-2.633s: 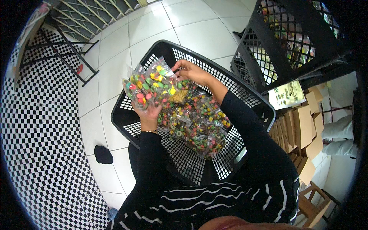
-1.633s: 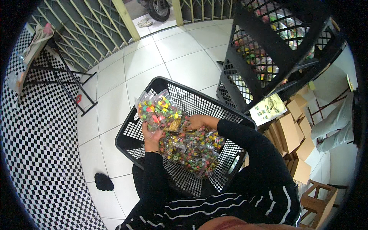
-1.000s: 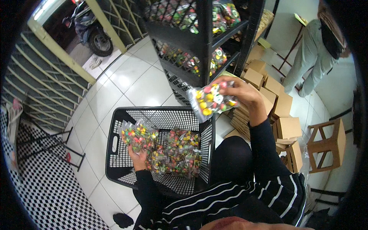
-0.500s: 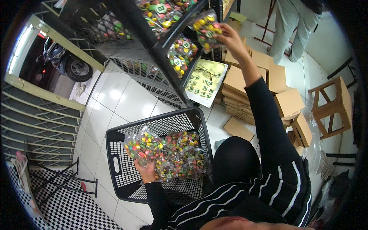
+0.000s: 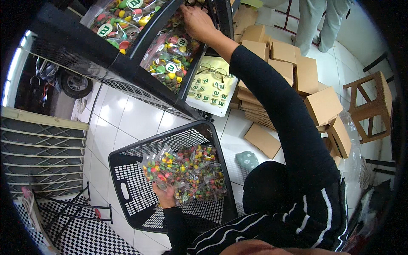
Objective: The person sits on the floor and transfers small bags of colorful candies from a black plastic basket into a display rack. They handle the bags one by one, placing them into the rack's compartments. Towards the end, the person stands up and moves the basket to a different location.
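Observation:
My right hand reaches into the upper part of a black crate rack, fingers curled, what they hold hidden. Below and left of it, bags of multicoloured candies with round labels fill the rack's compartments. My left hand is closed on clear candy bags at the left of a pile inside a black perforated plastic basket.
Cardboard boxes are stacked right of a sticker sheet with eyeglasses on it. A person's legs stand at upper right. A brown stool, folding metal gate, scooter and black stand are around.
The view has turned toward the rack. My right hand has moved from the basket up into the rack with a candy bag, now hidden. My left hand stays on bags in the basket.

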`<state>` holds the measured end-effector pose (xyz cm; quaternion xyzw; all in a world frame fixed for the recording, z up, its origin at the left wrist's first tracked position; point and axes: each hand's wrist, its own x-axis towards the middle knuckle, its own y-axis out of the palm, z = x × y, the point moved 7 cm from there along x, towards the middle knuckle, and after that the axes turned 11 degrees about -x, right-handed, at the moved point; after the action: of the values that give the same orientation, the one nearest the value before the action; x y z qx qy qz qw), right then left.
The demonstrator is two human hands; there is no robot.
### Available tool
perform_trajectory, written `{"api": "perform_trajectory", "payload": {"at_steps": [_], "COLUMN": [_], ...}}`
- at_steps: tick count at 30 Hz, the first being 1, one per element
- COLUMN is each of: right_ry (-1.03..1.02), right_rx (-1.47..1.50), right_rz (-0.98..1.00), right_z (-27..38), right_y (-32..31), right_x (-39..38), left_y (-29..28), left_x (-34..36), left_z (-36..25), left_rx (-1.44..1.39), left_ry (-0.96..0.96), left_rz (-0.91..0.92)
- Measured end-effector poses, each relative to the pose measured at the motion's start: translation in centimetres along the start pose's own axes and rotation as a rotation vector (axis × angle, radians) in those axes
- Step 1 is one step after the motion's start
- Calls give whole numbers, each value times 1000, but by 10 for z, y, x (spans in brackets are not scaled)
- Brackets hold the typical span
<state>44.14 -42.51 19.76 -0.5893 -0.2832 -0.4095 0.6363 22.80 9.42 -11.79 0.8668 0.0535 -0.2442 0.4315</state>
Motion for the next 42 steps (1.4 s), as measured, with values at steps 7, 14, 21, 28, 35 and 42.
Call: {"api": "perform_trajectory", "payload": {"at_steps": [7, 14, 21, 28, 35, 42], "right_ry": [156, 188, 184, 153, -320, -284], "right_rx": [233, 211, 321, 502, 850, 752], "right_rz": [218, 32, 526, 279, 872, 1253], "right_z": [-26, -16, -16, -11, 72, 84], "right_y": [84, 41, 112, -55, -121, -134], "right_x": [17, -13, -4, -17, -89, -137], "left_y": [16, -2, 46, 89, 215, 241], "left_x": [5, 0, -13, -21, -19, -19], "left_z": [12, 7, 19, 28, 52, 67], "left_rx": [26, 105, 123, -166, -244, -297], "left_ry": [-40, 5, -40, -44, 46, 92], "left_rz": [34, -63, 67, 201, 264, 321]}}
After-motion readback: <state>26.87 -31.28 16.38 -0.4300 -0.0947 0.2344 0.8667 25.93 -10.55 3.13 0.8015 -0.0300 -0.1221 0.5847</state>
